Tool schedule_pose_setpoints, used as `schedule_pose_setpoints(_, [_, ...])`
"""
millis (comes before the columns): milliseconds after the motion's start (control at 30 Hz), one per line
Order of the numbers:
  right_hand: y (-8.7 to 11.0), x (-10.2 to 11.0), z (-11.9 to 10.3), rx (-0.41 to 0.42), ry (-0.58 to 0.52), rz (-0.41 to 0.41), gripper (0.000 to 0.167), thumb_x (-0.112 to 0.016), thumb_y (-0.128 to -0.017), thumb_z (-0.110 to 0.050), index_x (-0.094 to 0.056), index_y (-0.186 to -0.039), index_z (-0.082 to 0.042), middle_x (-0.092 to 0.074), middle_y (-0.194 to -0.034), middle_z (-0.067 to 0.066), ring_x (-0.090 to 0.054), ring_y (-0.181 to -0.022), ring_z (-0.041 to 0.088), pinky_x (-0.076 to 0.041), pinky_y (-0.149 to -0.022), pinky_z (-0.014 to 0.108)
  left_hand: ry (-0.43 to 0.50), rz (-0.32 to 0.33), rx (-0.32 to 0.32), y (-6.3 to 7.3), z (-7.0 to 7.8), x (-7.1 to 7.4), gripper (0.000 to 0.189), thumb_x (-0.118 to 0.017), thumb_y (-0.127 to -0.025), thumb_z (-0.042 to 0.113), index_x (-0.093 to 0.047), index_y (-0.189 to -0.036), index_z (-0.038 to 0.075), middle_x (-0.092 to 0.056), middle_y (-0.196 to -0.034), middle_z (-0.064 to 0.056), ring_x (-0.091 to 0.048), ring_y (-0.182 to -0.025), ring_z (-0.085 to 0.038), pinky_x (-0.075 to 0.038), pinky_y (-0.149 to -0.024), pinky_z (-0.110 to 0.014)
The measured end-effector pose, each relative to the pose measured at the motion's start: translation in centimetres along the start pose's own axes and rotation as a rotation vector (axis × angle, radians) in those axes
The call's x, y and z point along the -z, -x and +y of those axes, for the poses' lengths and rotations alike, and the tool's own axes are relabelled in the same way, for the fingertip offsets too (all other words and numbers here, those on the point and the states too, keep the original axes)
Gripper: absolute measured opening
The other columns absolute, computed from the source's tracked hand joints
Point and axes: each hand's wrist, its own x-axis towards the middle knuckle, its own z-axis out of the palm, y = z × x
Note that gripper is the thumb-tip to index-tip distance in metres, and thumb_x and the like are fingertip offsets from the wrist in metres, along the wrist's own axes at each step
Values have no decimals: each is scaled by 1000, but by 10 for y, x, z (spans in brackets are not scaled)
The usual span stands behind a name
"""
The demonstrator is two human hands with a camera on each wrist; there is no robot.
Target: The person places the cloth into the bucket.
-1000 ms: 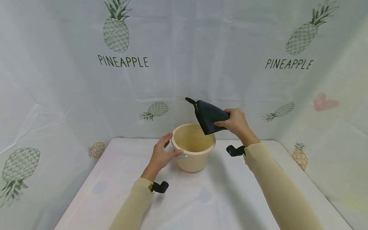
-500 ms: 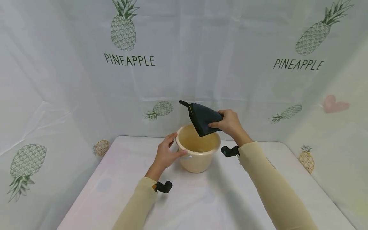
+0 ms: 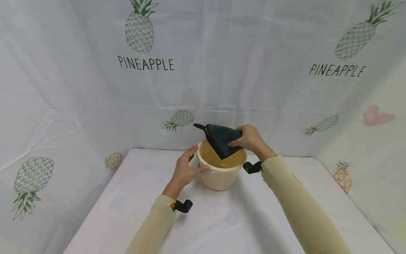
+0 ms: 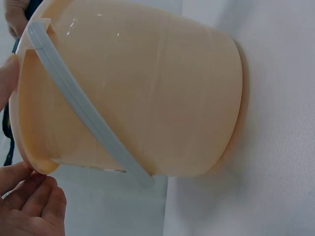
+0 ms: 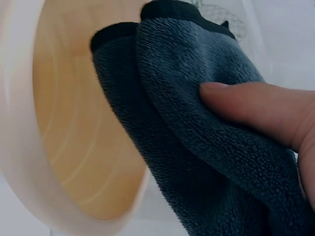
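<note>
A cream plastic bucket (image 3: 219,179) stands upright on the white-covered table, its pale grey handle (image 4: 83,103) hanging down the side. My left hand (image 3: 185,170) grips the bucket's rim at the left, thumb at the near side and fingers farther back. In my right hand (image 3: 248,138) is a folded dark blue-grey towel (image 3: 222,135) with black edging and a hanging loop, pinched between thumb and fingers. The towel hangs tilted over the bucket's mouth, its lower corner at the opening. Close up in the right wrist view, the towel (image 5: 197,123) looks fuzzy and folded in layers.
Behind the table hangs a pale sheet (image 3: 222,70) printed with pineapples, and similar sheets close off both sides. The table (image 3: 215,225) has a white cover, and its far edge lies just behind the bucket. Black wrist cameras (image 3: 183,206) sit on both wrists.
My right hand has brought the towel left and down, from above the bucket's right side to its opening. My left hand keeps its hold on the rim. The head view has shifted slightly.
</note>
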Motion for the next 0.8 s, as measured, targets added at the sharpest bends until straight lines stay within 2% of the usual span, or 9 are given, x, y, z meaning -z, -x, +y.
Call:
schedule_pose_setpoints(233, [-11, -6, 0, -33, 57, -121, 53, -87, -82, -21, -70, -125, 6, -71, -119, 22, -70, -105, 36, -62, -98, 50, -9, -1, 5, -2, 0, 1, 94, -93, -83, 27, -44, -160, 5, -42, -164, -9, -38, -152, -25, -36, -125, -41])
schedule_pose_setpoints(467, [-22, -12, -5, -93, 147, -243, 69, -89, -82, -22, -61, -136, 10, -65, -128, 26, -68, -107, 35, -61, -99, 47, -3, -20, -39, -2, -2, 4, 92, -91, -84, 28, -44, -159, 2, -42, -164, -11, -37, -153, -26, -37, -125, -43])
schedule_pose_setpoints(800, [-43, -28, -9, -66, 333, -395, 55, -89, -82, -21, -67, -125, 6, -70, -118, 18, -67, -104, 31, -61, -92, 45, -5, -21, -25, -3, -3, 5, 92, -92, -83, 27, -45, -158, 3, -42, -164, -10, -37, -153, -25, -37, -125, -40])
